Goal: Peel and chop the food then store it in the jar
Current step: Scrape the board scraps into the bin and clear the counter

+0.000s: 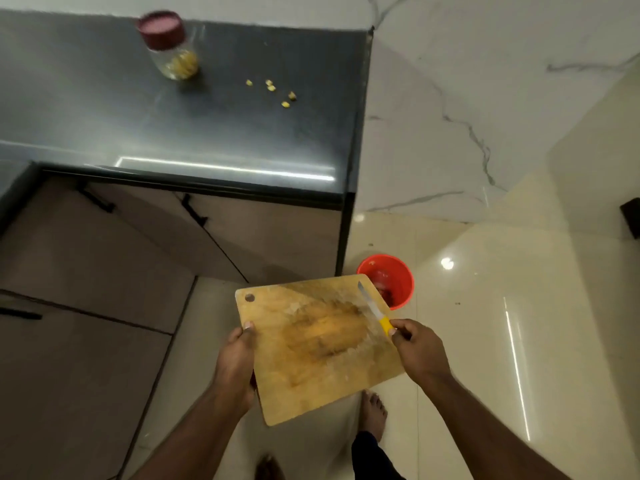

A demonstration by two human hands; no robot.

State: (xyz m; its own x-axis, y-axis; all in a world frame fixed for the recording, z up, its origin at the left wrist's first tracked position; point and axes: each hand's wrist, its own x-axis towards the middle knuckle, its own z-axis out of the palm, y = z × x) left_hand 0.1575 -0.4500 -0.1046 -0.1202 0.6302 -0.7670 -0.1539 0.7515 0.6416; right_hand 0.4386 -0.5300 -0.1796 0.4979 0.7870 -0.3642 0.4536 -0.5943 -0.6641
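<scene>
Your right hand (420, 351) has its grip pinched round the yellow handle of a small knife (375, 311), the blade lying across the upper right part of the wooden cutting board (311, 348). Your left hand (237, 362) clamps the board's left edge, thumb on top and fingers curled underneath, holding it in the air, tilted, away from the worktop. The board's far corner reaches over an orange bin (398, 282) standing on the floor, and its face carries only a dark stain, with no pieces visible on it, so scraping the waste off looks about finished. Up on the dark worktop (104, 116), the jar (171, 46) stands well apart from you with its maroon lid on and yellow chopped food at the bottom. That suggests peeling, chopping and most of the storing are done. What is left, by the look of it, is the handful of yellow pieces (273, 88) scattered on the worktop to the right of the jar; whether they are food or peel is too small to tell. The board and knife also remain to be put down.
</scene>
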